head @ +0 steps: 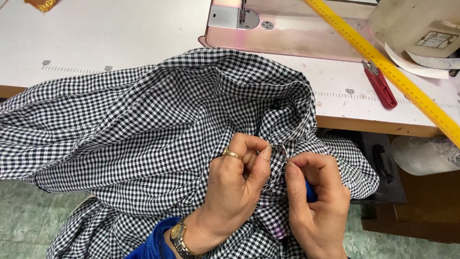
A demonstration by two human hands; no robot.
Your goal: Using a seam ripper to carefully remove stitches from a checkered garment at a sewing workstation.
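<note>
A large black-and-white checked cloth lies bunched over the table edge and down across my lap. My left hand, with a gold ring and a wristwatch, pinches a fold of the cloth near its seam. My right hand holds a small blue-handled tool, its metal tip touching the cloth at the pinched spot between both thumbs. Most of the tool is hidden inside my fist.
A sewing machine bed sits at the back of the white table. A yellow ruler runs diagonally at the right, with red thread snips beside it. A white plastic bag sits under the table's right side.
</note>
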